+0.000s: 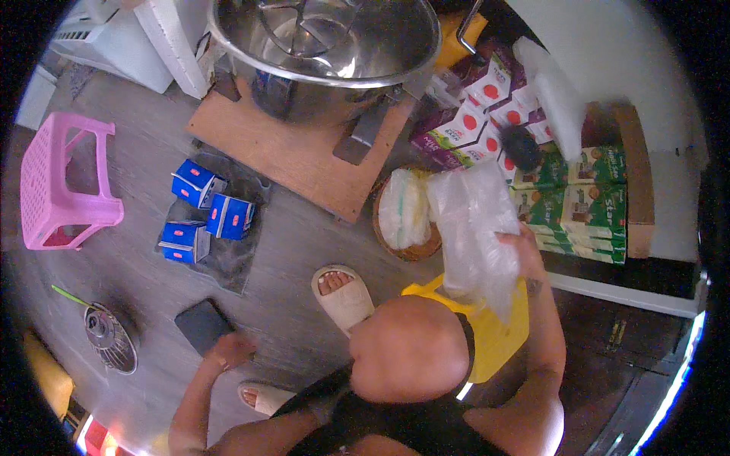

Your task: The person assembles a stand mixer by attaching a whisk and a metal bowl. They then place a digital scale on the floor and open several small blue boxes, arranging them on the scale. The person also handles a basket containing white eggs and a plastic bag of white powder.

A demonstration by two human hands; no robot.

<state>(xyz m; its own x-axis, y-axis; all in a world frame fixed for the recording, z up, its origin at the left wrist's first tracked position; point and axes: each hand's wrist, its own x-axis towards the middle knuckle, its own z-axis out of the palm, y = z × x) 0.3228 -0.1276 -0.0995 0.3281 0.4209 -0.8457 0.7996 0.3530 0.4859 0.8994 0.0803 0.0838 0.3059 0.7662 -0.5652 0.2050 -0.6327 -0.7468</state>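
Note:
My right hand (523,251) grips a bundle of clear plastic bags (476,222) at its right edge. The bundle hangs over a yellow plastic container or stool (505,336) beside my knee. Touching its left side, a round wicker basket (399,253) bears more folded clear plastic (404,208). My left hand (231,350) is low on the left, blurred, with its fingers partly curled. It overlaps the edge of a dark flat rectangular object (202,325); whether it holds this cannot be told. Several blue cartons (197,182) stand on a dark plastic sheet (239,268) on the floor.
A large steel mixing bowl (325,85) with a mixer attachment (299,34) stands over a wooden board (296,165) ahead. Purple-and-white cartons (456,128) and green boxes (596,199) are stacked at right. A pink plastic stool (43,182) and a wire strainer (114,342) are at left.

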